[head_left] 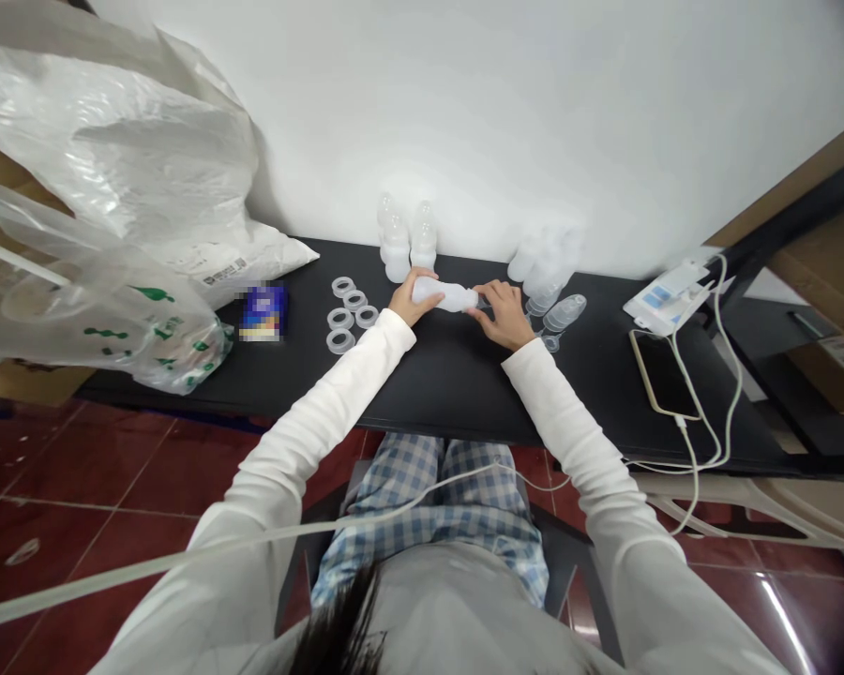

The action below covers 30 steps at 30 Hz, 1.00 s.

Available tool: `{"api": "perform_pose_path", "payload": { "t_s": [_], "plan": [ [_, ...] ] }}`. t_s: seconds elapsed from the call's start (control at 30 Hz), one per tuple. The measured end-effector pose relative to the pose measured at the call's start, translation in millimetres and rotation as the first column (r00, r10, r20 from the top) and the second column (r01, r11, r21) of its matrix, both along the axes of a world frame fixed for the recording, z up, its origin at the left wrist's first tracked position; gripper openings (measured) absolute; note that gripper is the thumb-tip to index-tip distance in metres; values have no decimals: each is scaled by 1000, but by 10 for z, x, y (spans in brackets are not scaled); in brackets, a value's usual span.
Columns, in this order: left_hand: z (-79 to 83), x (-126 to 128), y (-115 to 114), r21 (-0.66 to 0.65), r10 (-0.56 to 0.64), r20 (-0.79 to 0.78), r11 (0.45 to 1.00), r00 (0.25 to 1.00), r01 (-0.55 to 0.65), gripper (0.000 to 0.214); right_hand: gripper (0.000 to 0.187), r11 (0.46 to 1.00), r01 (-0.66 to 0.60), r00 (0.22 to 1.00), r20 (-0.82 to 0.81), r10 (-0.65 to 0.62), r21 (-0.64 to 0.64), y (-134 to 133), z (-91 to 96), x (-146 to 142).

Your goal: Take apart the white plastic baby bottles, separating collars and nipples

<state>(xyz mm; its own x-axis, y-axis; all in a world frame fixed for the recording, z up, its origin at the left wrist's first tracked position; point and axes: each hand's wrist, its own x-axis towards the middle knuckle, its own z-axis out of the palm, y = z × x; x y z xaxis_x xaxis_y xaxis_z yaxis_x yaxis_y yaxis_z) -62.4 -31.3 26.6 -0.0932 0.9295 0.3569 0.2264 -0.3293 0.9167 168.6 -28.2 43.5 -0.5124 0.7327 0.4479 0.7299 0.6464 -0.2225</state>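
Over the table, the left hand curls round a bottle, the right hand pinching its end; three covered bottles stand behind, loose rings and covers seemingly left.

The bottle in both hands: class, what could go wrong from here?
Held sideways between the left hand and right hand, the bottle might slip. The left hand is close in front of the standing bottles and could topple one. The left sleeve, beside the rings, might brush them out of place.
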Motion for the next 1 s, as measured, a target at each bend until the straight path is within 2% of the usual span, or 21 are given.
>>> {"api": "perform_pose_path", "payload": {
  "t_s": [0.1,0.23,0.37,0.6,0.8,0.93,1.0],
  "plan": [
    [-32,-44,21,242,-92,-205,960,974,142,54,58,1000,-10,1000,-4,10,9,28,2,48],
    [-81,-80,58,399,-75,-406,882,911,251,53,62,999,-24,1000,6,23,22,51,9,86],
    [-120,-64,48,418,-4,-491,876,871,240,51,67,999,-24,1000,9,24,43,48,42,108],
    [-127,-12,22,463,61,-471,866,880,188,43,68,998,-11,1000,-2,12,54,9,128,113],
    [-111,-22,34,517,85,-521,823,849,235,38,67,999,-4,1000,1,4,46,15,112,103],
    [-114,-38,40,479,91,-544,849,834,220,41,58,999,26,1000,15,-27,33,0,130,84],
    [-105,-45,39,441,82,-559,872,825,212,45,54,990,120,993,-28,-118,67,10,150,104]
  ]
}}
